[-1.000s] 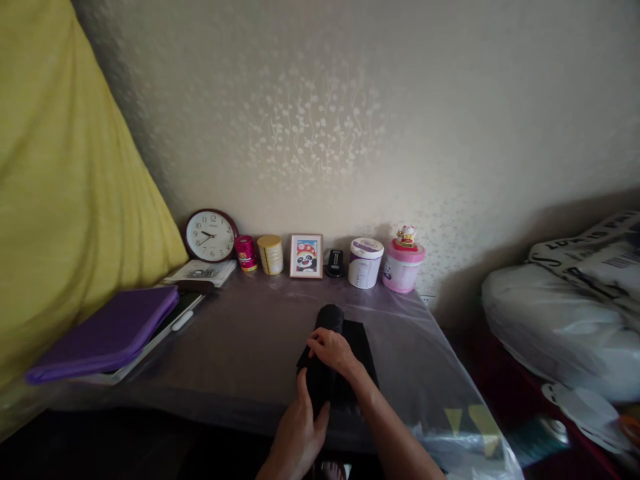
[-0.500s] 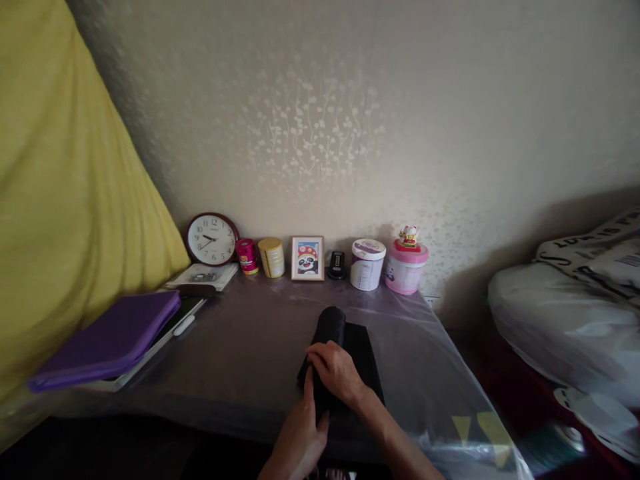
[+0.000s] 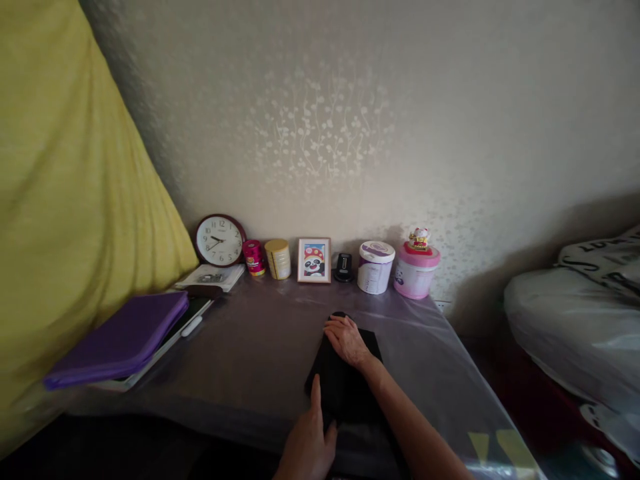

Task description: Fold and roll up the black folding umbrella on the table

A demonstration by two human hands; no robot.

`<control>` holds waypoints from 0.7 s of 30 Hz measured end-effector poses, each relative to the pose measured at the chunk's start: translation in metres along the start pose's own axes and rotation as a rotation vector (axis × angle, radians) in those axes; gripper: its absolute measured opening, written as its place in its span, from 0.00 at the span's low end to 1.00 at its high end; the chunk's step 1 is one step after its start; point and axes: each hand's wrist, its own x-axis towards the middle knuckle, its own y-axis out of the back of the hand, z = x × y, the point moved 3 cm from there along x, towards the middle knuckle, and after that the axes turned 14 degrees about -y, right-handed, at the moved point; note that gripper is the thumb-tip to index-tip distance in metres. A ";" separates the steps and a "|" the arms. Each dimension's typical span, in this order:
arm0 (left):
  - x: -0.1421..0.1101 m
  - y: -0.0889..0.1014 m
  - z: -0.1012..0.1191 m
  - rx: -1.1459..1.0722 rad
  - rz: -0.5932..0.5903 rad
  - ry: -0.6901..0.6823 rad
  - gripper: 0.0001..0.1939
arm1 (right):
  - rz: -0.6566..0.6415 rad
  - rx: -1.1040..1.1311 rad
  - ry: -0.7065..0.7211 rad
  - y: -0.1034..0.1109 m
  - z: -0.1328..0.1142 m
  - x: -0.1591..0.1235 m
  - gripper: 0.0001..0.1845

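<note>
A black, dark-surfaced bundle (image 3: 331, 383) lies lengthwise on the table in front of me, with a rounded roll along its left part and a flatter black panel (image 3: 369, 343) to the right. My right hand (image 3: 347, 340) is laid over the far end of the roll, its fingers together and curved across the top. At the near end is my left hand (image 3: 311, 433), index finger stretched along the left side and thumb on the right, with the bundle between them. Its other fingers are hidden. What kind of thing the bundle is cannot be made out.
Along the wall stand a clock (image 3: 220, 241), a pink can (image 3: 253, 259), a yellow-lidded can (image 3: 278, 260), a picture frame (image 3: 314, 261) and two tubs (image 3: 375, 268). At left lies a purple folder (image 3: 120, 340) beside a yellow curtain (image 3: 65, 200). Bulky white bags (image 3: 570, 327) are at right.
My right hand has moved forward from the middle of the black roll to its far end. My left hand has drawn back slightly toward the near end. The view has shifted a little left.
</note>
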 end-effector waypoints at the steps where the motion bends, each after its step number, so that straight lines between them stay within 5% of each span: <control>1: 0.000 0.001 0.000 -0.006 -0.005 0.006 0.38 | 0.006 -0.016 -0.026 -0.002 0.004 0.006 0.15; 9: -0.001 0.003 0.002 -0.049 -0.001 -0.025 0.38 | 0.088 -0.095 -0.365 0.006 0.034 0.021 0.16; 16: -0.002 0.004 0.002 -0.039 -0.004 -0.010 0.37 | 0.210 -0.079 -0.589 0.040 0.080 -0.032 0.16; 21: -0.005 0.006 0.004 -0.008 -0.008 0.023 0.36 | 0.131 0.065 -0.686 0.044 0.088 -0.071 0.18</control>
